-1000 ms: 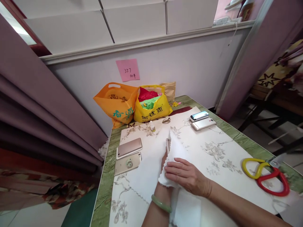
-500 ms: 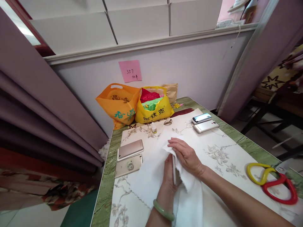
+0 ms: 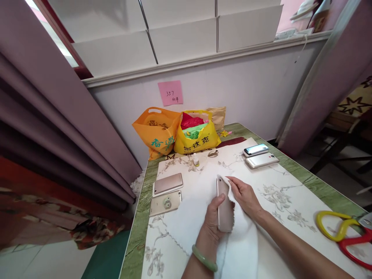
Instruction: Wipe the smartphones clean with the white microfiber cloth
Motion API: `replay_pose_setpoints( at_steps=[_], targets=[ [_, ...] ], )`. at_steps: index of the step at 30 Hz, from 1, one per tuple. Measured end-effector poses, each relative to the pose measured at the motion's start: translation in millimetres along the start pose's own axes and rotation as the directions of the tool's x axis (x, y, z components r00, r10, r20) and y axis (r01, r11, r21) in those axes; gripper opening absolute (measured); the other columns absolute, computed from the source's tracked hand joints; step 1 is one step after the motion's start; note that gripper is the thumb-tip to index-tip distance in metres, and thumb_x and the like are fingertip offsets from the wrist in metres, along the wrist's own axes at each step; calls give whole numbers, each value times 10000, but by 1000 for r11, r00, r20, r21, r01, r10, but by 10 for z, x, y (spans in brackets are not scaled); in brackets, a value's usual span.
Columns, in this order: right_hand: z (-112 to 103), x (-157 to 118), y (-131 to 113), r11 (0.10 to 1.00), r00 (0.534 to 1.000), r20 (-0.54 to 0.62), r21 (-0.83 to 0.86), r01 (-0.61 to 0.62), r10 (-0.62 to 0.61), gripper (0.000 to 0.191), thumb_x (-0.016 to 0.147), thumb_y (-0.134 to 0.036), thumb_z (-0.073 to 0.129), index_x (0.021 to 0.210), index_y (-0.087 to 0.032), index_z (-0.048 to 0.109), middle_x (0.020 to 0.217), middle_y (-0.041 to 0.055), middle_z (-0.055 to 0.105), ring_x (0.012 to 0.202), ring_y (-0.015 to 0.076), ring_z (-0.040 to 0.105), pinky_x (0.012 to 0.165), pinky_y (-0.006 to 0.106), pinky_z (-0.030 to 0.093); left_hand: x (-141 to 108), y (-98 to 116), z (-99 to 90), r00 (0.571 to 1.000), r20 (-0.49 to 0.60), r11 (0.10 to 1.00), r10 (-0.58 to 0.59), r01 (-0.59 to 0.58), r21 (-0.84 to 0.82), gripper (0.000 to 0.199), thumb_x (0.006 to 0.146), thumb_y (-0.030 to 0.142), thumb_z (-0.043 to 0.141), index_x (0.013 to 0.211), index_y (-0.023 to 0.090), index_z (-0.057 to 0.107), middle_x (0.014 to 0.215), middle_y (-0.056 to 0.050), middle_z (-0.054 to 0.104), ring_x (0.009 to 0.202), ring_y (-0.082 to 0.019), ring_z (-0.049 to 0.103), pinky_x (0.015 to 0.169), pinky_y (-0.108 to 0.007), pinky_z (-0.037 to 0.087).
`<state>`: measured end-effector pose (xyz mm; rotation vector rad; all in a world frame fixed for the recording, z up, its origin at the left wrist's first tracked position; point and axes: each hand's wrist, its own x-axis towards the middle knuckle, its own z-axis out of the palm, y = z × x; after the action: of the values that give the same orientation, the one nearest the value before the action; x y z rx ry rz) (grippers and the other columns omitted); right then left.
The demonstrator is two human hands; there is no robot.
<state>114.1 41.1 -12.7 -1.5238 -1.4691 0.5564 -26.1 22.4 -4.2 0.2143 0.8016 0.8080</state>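
My left hand [image 3: 214, 215], with a green bangle at its wrist, is wrapped round a rose-gold phone [image 3: 223, 211] held tilted over the table, its back showing. My right hand [image 3: 245, 195] pinches a white cloth [image 3: 242, 236] at the phone's upper right edge; the cloth hangs down the phone's right side. More white cloth [image 3: 186, 221] spreads beneath my left hand. To the left lie a rose-gold phone [image 3: 168, 183] and a gold phone with a ring holder [image 3: 161, 204]. Two more phones, one dark-edged [image 3: 256, 149] and one silver [image 3: 263, 160], are at the back right.
An orange bag [image 3: 157, 131] and a yellow bag [image 3: 197, 139] stand at the table's back edge. Before them are a small white bottle [image 3: 195, 159] and a coiled cord [image 3: 213, 154]. Scissors with yellow and red handles [image 3: 338, 226] lie at the right.
The phone has turned so that more of its back shows. My right hand has come off its upper part and moved to its right edge with the cloth. The view has shifted left.
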Motion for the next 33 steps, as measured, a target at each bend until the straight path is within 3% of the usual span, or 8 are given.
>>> replay_pose_setpoints(
  at_steps=[3,8,12,18,21,23,29,33],
  targets=[
    [-79,15,43,996,997,26,52,-72,71,384,911,-471,448,1078,-228,693,987,43,733,883,238,676,816,361,529,-7,20,9,997,75,997,2,-8,80,417,761,423,679,919,36,679,733,-131,701,610,-179,648,583,-260,502],
    [-137,28,65,974,988,31,163,-157,154,434,854,-538,511,1021,-198,721,960,57,739,857,245,673,770,346,533,18,-57,86,972,30,945,231,-232,229,454,735,496,708,910,79,669,698,-86,676,566,-154,602,557,-263,474],
    [-161,-32,-42,955,972,111,196,-224,205,424,830,-559,536,898,-194,740,809,33,736,728,224,657,611,287,515,84,-119,105,883,-52,843,466,-426,328,465,709,524,716,920,114,659,731,-60,676,612,-149,599,562,-244,464],
    [-186,-241,-152,979,970,238,-180,92,-48,461,943,-470,412,633,-237,662,556,-3,617,554,173,571,528,267,425,205,-84,13,743,-228,773,630,-568,283,461,743,561,657,969,160,618,788,-33,680,681,-157,619,641,-270,505],
    [-268,-301,-95,907,950,197,-300,294,-243,364,948,-433,427,807,-278,724,822,37,706,786,225,648,708,339,494,245,-71,-31,736,-262,781,624,-578,236,474,774,576,616,1010,166,606,890,-66,698,763,-180,650,698,-294,521],
    [-390,-319,-51,878,949,107,-361,316,-298,311,938,-430,452,913,-300,734,988,51,697,888,237,649,747,350,506,256,-63,-48,752,-258,795,606,-570,206,475,778,564,621,1035,164,605,942,-82,701,806,-194,663,724,-304,526],
    [-863,-425,110,958,987,-80,-263,115,-140,268,883,-470,509,867,-263,680,872,46,656,678,176,612,571,271,481,246,-28,-72,802,-219,831,556,-542,125,449,756,486,684,1059,162,615,1005,-92,699,880,-209,666,760,-321,533],
    [-963,-574,268,969,968,-115,126,-210,225,266,787,-494,599,827,-233,636,766,21,638,620,169,596,557,266,505,255,-39,-87,815,-193,837,547,-522,165,463,728,492,708,1034,156,623,952,-79,702,827,-193,661,737,-306,527]
  ],
)
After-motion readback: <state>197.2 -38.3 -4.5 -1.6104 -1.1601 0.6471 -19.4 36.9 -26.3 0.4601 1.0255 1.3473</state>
